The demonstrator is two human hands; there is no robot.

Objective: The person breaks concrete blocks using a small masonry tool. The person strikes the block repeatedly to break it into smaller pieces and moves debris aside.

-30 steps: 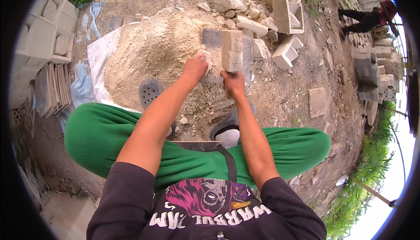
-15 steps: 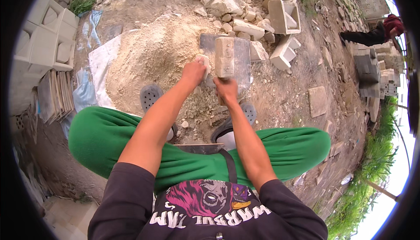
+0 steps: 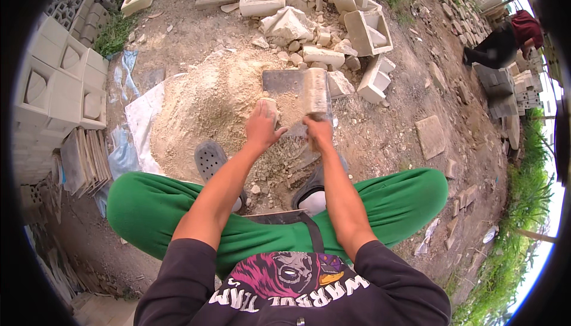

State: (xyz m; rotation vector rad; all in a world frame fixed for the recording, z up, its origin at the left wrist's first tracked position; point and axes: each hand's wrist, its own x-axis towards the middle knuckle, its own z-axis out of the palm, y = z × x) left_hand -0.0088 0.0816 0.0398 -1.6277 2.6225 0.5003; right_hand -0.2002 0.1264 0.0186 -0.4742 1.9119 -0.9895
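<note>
My right hand [image 3: 318, 132] is closed round the handle of a dusty, block-headed mallet [image 3: 316, 91]. Its head is over the right part of a dark flat slab [image 3: 279, 80] on the ground. Pale crushed grit [image 3: 291, 104] covers the slab's middle. At the slab's left edge, my left hand [image 3: 262, 126] has its fingers curled over a pale stone piece [image 3: 270, 104], the thumb stretched out toward the grit. Most of that piece is hidden under the fingers. Beside this hand rises a mound of sandy crushed stone [image 3: 202, 103].
Broken pale blocks and rubble [image 3: 291, 24] lie beyond the slab. A white sheet [image 3: 144, 115] shows under the mound's left side. Stacked blocks [image 3: 62, 67] and thin boards [image 3: 86, 158] stand at left. At far right a person [image 3: 505, 40] bends over grey blocks [image 3: 496, 91].
The mallet head has shifted right across the slab, uncovering grit. My left thumb has spread away from the stone piece. The view has tilted farther out, and the person at right shows more fully.
</note>
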